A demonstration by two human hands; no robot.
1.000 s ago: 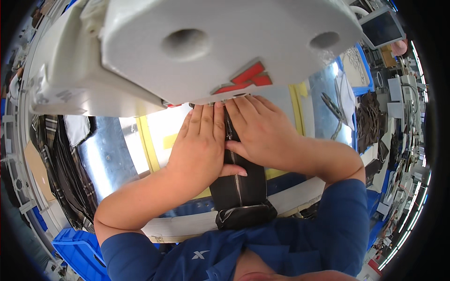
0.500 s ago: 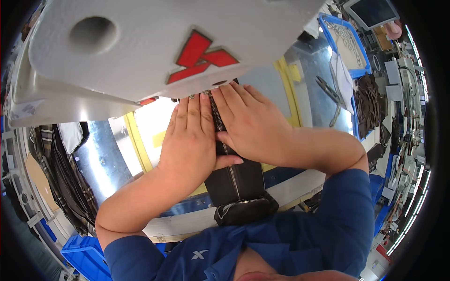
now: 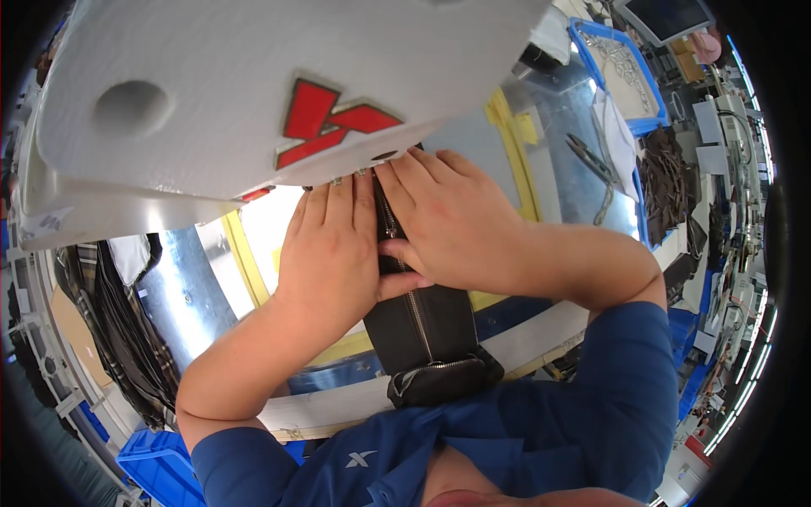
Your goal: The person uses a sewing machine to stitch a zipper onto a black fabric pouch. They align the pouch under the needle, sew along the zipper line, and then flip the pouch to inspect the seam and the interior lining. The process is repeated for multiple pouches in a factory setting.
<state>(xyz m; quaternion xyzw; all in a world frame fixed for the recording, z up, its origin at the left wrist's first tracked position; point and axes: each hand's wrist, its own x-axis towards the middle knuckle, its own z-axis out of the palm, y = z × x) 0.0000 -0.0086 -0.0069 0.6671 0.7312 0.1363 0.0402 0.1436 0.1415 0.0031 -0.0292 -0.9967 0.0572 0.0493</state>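
From here, the blk zip pouch [image 3: 452, 325], ctr to lower ctr of frame, looks light, soft & prob. floppy, best held flat either side of its zip [image 3: 417, 317], where L hand [image 3: 329, 245] & R hand [image 3: 460, 224] lie, fingers straight, close-set.

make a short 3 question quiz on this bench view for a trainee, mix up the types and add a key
1. True or false: the thumb of the left hand lies across the zip of the black piece.

2. What colour is the tray at the upper right?
A) red
B) blue
C) yellow

3. Fill the gap: the pile of dark and plaid pieces lies on the person's ____ side.

Key: 1. True. 2. B. 3. Left.
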